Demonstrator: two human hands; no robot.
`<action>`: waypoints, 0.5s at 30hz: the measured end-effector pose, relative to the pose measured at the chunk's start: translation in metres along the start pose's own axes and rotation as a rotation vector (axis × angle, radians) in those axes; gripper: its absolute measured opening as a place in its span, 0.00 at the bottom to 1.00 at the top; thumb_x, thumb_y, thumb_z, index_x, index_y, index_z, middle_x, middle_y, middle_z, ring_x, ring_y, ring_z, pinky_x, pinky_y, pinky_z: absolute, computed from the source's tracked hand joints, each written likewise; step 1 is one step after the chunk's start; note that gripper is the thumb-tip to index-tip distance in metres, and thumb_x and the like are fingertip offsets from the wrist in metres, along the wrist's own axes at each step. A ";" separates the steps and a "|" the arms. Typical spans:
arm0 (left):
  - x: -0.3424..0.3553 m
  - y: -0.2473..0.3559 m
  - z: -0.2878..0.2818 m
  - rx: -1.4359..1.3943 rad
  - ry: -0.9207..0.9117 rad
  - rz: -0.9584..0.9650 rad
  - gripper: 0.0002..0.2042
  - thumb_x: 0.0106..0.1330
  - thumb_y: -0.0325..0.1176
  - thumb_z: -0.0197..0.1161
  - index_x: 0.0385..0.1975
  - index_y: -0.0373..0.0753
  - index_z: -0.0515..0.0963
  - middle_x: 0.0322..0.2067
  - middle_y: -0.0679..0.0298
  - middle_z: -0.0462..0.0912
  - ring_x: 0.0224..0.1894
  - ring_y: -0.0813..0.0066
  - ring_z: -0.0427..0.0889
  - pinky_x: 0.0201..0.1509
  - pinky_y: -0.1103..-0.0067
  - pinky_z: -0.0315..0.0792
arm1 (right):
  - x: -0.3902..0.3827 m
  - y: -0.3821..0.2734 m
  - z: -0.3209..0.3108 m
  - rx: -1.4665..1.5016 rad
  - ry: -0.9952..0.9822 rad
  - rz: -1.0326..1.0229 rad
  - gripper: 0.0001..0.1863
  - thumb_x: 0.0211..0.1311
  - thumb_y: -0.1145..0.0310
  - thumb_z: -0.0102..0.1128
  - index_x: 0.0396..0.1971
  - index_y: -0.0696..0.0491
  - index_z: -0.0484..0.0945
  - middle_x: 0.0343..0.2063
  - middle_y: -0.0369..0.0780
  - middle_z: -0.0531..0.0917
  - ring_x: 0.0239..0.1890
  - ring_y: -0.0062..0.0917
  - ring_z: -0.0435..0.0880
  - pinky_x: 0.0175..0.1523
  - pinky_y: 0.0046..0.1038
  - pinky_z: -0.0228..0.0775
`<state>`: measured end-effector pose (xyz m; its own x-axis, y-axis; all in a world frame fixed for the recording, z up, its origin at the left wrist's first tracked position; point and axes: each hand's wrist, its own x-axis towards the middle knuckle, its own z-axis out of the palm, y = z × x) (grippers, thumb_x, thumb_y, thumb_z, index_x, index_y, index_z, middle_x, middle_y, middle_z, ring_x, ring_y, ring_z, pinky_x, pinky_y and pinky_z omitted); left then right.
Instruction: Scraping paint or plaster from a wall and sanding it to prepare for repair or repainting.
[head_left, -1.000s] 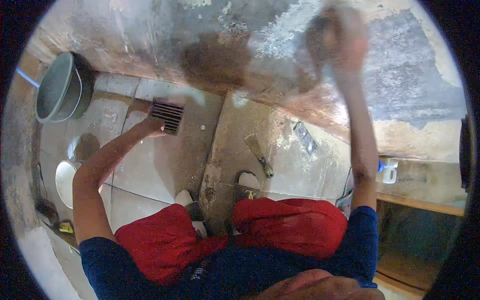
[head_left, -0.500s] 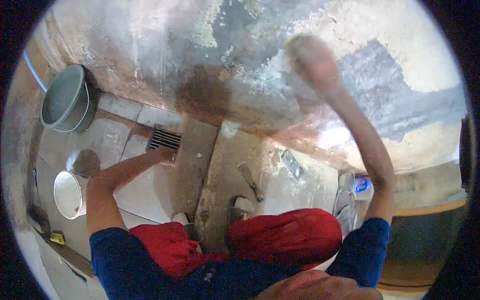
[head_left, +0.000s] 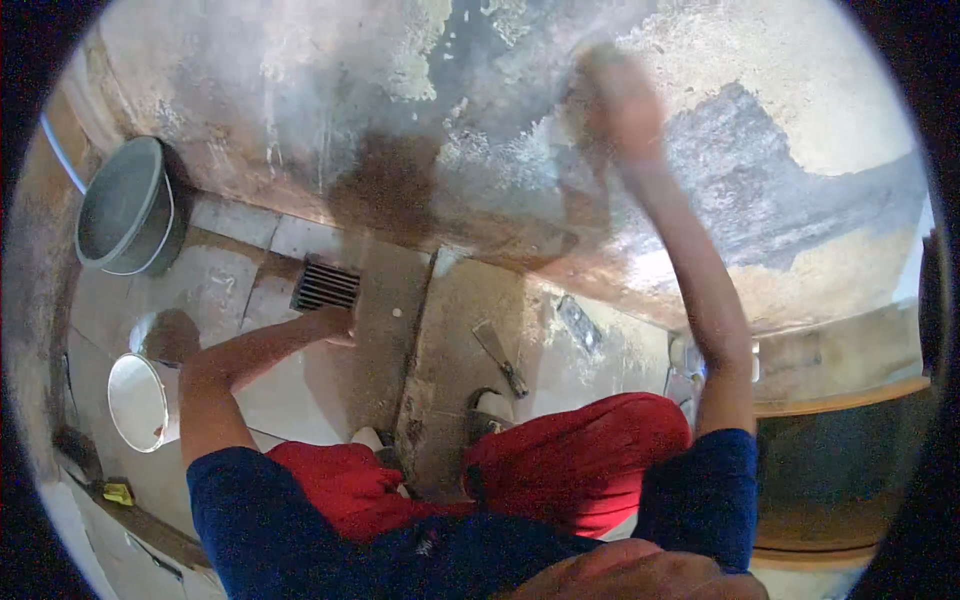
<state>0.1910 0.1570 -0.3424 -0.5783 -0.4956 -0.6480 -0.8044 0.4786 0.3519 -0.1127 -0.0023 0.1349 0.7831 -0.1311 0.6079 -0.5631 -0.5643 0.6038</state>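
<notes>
Our right hand (head_left: 635, 112) is raised to the wall (head_left: 740, 180), high above the far edge of the floor (head_left: 385, 275), with the arm stretched long, presumably because that patch lies well beyond our knees. A blurred brownish thing (head_left: 596, 75) shows at its fingers, between them and the flaking paint. The smear hides the grip, so we cannot tell whether it is clamped on that thing or merely laid over it.

Our left hand (head_left: 332, 325) hangs low on the opposite side, at the near edge of the dark slatted drain grate (head_left: 326, 286). Its fingers look loosely curled, but their tips are hidden; we cannot tell whether this grip is together or apart, or whether it touches the floor. The low arm probably balances our lean.

A scraper (head_left: 498, 356) lies just ahead of our feet, blade toward the wall and handle toward us, which seems convenient for picking up. Beyond it, nearer the far edge, rests a flat grey piece (head_left: 580, 325). The dark tub (head_left: 122, 205) stands in the far left corner, and the white bucket (head_left: 140, 402) near the left edge, both apparently kept clear of our feet.
</notes>
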 end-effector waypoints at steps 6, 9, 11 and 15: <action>-0.019 0.013 -0.012 -0.148 0.023 -0.011 0.22 0.62 0.49 0.55 0.41 0.34 0.80 0.39 0.51 0.81 0.43 0.56 0.80 0.47 0.63 0.73 | 0.046 0.041 -0.055 0.392 -0.233 0.523 0.17 0.62 0.77 0.47 0.50 0.53 0.73 0.45 0.42 0.77 0.48 0.34 0.77 0.52 0.28 0.72; 0.000 0.004 -0.006 -0.054 0.001 -0.019 0.23 0.61 0.50 0.56 0.43 0.35 0.79 0.40 0.50 0.81 0.43 0.55 0.80 0.46 0.63 0.74 | 0.003 0.014 -0.005 -0.032 0.040 -0.054 0.17 0.61 0.78 0.48 0.51 0.55 0.72 0.48 0.43 0.76 0.50 0.35 0.76 0.54 0.32 0.71; -0.004 0.002 -0.001 -0.007 0.020 -0.011 0.22 0.60 0.50 0.57 0.43 0.35 0.79 0.39 0.50 0.82 0.42 0.54 0.81 0.45 0.63 0.74 | -0.024 -0.008 0.015 0.104 -0.187 -0.206 0.22 0.57 0.79 0.51 0.53 0.54 0.69 0.49 0.44 0.75 0.52 0.37 0.75 0.55 0.34 0.69; -0.016 -0.008 0.003 -0.109 0.143 -0.040 0.23 0.59 0.53 0.59 0.38 0.37 0.78 0.36 0.51 0.81 0.38 0.56 0.81 0.41 0.63 0.74 | 0.030 0.049 -0.047 0.163 -0.057 0.172 0.21 0.51 0.78 0.60 0.49 0.51 0.75 0.42 0.42 0.78 0.45 0.32 0.78 0.48 0.29 0.73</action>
<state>0.2067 0.1634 -0.3365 -0.5529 -0.6142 -0.5631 -0.8325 0.3792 0.4039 -0.1288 0.0040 0.2070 0.6956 -0.2796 0.6617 -0.6428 -0.6535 0.3996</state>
